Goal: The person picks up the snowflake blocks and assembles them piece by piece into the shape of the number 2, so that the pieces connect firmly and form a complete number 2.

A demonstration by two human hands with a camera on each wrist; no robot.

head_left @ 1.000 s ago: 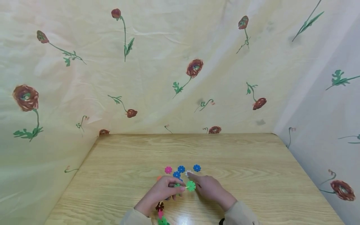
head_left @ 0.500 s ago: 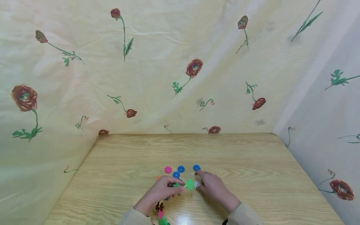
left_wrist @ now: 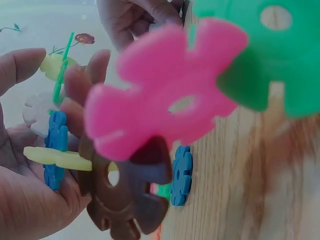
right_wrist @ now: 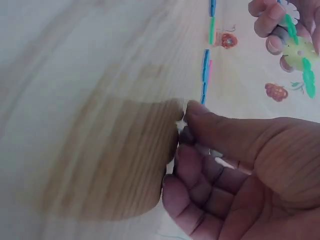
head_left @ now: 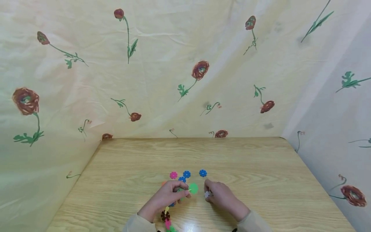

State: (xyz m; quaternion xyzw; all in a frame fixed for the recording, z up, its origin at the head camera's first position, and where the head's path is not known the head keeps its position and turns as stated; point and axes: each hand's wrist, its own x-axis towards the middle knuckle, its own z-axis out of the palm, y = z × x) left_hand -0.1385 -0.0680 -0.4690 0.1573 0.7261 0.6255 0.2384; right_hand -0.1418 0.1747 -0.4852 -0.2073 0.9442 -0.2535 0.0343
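My left hand [head_left: 171,196] holds a chain of notched plastic snowflake discs above the table. A bright green disc [head_left: 193,188] sticks out past its fingertips. In the left wrist view the chain passes over the palm: a yellow disc [left_wrist: 34,154], a blue disc [left_wrist: 56,170], a brown disc [left_wrist: 125,200], a pink disc [left_wrist: 150,85] and a large green disc [left_wrist: 295,60] hanging toward the camera. To the right, close over the wood, my right hand [head_left: 221,196] pinches a white snowflake disc [head_left: 207,194], mostly covered by its fingers.
Loose discs lie on the wooden table [head_left: 246,161] beyond the hands: a pink loose disc [head_left: 173,175], a blue loose disc [head_left: 203,173] and other blue ones [head_left: 186,174]. An orange piece [head_left: 163,183] shows behind the left hand. Flowered cloth [head_left: 156,80] hangs around the table's edges.
My right hand has drawn the white disc off its spot among the loose discs, back and to the right. My left hand stays nearly in place, its green disc shifting slightly left.
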